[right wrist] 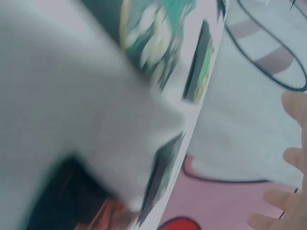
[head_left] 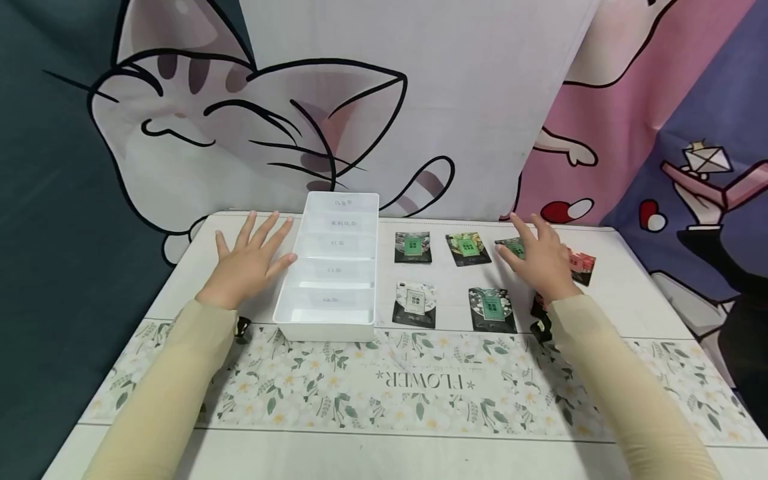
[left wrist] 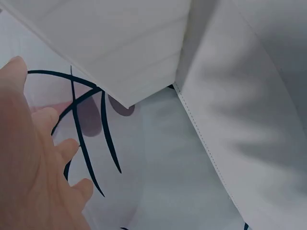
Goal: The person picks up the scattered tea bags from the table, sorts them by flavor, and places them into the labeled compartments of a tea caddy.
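My left hand hovers with spread, straight fingers beside a white divided box, its thumb close to the box's left wall. In the left wrist view that hand holds nothing below the box wall. Over the packets on the right is my right hand, fingers apart and empty. It partly covers a green-labelled packet and a red packet. Under the right wrist, a dark packet is mostly hidden. A blurred floral packet shows in the right wrist view.
Left of the right hand lie a green-and-black packet, a yellow-green packet, a white-labelled packet and a green floral packet. Several handwritten labels mark the box's compartments. A flowered cloth covers the table; a cartoon curtain hangs behind.
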### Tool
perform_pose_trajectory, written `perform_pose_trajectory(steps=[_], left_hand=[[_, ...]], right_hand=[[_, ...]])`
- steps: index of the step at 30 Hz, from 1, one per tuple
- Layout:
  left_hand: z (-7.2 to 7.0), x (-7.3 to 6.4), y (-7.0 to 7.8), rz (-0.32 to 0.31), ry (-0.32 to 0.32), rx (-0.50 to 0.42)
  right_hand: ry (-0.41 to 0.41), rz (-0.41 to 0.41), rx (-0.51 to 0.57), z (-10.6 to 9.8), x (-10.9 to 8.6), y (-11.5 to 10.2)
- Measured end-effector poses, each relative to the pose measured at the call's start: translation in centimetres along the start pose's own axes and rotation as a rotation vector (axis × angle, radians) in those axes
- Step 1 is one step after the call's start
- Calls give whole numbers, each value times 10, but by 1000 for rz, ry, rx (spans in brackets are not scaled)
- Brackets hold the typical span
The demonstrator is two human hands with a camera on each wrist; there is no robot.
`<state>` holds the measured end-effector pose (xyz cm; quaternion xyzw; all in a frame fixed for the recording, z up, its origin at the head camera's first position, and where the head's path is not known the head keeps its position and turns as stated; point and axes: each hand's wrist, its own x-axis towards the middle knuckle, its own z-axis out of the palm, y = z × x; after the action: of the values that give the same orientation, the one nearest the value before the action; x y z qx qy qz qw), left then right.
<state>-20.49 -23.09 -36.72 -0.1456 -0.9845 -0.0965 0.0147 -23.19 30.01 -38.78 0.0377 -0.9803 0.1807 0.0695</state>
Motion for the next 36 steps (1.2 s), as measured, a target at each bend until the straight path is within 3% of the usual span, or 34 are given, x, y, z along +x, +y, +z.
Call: perform_pose_trajectory(steps=[5,13,25,33,36], left_hand=[[-1,-2,4,18,-21,7],[3,-2,5,53,-26,13],[12,-6,5,85,-32,35],[16,-4,7,92,-40,54],[17,-3,6,90,-30,58]], right_hand=[[19,-34,112,5,2,-16],[-14,-76,304,19,7,-46],[-145,72,581,45,18,-80],[-192,113,653,53,25,-96],[-209,130,729,58,29,-97]])
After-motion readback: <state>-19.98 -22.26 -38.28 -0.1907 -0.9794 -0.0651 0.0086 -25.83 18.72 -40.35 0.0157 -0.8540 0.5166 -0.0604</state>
